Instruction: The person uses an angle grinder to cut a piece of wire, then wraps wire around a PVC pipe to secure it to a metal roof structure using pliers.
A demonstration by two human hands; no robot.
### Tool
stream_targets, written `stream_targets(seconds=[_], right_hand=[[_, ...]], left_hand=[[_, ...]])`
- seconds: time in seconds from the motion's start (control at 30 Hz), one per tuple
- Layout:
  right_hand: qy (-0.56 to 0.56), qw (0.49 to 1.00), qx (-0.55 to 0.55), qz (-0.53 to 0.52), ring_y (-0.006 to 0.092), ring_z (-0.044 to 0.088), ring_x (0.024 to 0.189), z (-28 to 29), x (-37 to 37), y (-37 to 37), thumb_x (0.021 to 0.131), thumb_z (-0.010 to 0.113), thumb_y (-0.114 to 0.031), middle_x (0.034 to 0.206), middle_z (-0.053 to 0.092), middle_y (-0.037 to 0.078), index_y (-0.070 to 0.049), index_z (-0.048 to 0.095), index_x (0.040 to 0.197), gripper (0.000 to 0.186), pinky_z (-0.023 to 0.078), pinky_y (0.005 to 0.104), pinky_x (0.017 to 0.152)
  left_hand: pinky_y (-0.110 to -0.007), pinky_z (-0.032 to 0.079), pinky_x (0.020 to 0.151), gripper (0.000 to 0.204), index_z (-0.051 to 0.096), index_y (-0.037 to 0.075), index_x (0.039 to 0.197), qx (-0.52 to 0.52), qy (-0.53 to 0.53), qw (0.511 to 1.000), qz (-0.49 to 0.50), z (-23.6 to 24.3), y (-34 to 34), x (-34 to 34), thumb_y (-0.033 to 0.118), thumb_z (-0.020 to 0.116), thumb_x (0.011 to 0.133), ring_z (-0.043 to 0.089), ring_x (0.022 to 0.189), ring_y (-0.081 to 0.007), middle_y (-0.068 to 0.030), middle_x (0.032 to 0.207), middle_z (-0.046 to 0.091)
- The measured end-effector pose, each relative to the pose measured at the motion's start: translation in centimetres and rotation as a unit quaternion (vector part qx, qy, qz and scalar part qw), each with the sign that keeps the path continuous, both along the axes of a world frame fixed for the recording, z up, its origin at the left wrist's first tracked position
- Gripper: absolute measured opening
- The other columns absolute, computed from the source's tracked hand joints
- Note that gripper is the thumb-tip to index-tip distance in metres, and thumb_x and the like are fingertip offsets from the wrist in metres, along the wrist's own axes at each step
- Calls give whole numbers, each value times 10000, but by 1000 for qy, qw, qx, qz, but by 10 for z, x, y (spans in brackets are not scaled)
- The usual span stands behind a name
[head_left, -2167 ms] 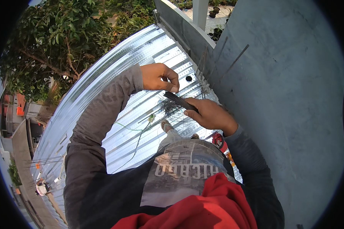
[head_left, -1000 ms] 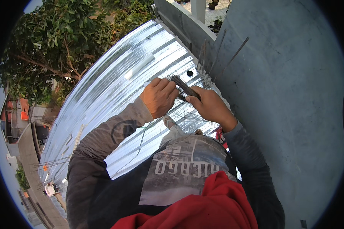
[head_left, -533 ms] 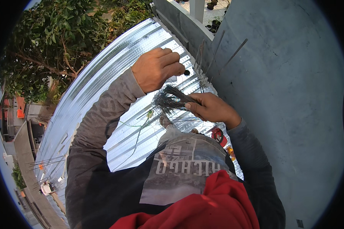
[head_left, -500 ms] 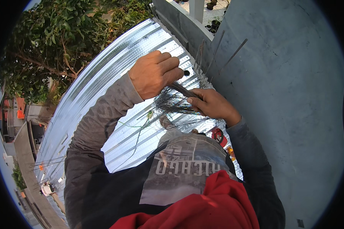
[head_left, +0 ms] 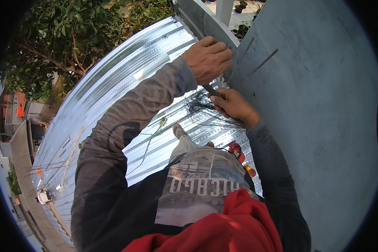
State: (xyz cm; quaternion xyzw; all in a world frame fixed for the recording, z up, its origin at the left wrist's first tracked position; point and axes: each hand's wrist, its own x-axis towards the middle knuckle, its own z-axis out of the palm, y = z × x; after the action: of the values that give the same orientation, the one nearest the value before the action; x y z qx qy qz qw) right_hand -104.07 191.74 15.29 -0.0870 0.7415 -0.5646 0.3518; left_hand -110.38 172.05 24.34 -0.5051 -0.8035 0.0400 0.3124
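My right hand [head_left: 236, 106] is closed around a bundle of thin dark wires [head_left: 199, 106], with the thumb lying along it. The loose strands fan out to the left and below the hand over the metal roofing. Just above the upper end of the bundle, my left hand [head_left: 208, 60] is closed, its back toward me and its fingers curled under. Whatever those fingers hold, if anything, is hidden behind the hand.
Below me spreads ribbed, shiny metal roofing [head_left: 155, 101]. A smooth grey wall [head_left: 315, 113] rises at the right, with bare steel rods [head_left: 262, 64] beside it. A green cord [head_left: 149, 147] lies near my sandalled foot [head_left: 179, 131]. Leafy branches [head_left: 59, 46] fill the far left.
My left hand has moved up and to the right. The wire bundle and my right hand have shifted slightly; the right hand stays closed on it. The view has shifted a little.
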Motion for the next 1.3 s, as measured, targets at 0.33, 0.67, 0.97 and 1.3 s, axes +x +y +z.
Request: stream_targets(seconds=[0.33,0.67,0.97,1.3], right_hand=[[310,948,46,60,437,646,720,27,60,-5,984,647,-292,800,680,219,-4,665,1079,303,507,502,646],[409,892,180,71,380,686,712,23,90,-8,975,628,-263,763,685,152,-66,590,993,201,520,507,620],[317,908,262,83,412,700,779,8,63,8,965,667,-254,795,706,191,-22,569,1135,304,525,532,705],[114,993,36,-9,169,661,651,31,60,21,976,691,-264,732,708,88,-27,626,1011,249,482,336,625]], left_hand=[[-386,431,911,176,735,270,969,-108,-418,864,259,-92,-57,-5,127,663,896,625,1075,-185,49,1026,717],[-402,388,950,123,742,305,955,-205,-391,835,328,-78,-58,13,217,659,933,613,1059,-159,76,1000,716],[-403,395,957,83,661,163,888,169,-75,978,98,-16,2,46,101,699,846,594,967,-220,-6,904,629],[-430,475,768,32,697,145,850,163,-356,854,342,-164,-116,116,145,723,868,603,852,-288,-40,850,632]])
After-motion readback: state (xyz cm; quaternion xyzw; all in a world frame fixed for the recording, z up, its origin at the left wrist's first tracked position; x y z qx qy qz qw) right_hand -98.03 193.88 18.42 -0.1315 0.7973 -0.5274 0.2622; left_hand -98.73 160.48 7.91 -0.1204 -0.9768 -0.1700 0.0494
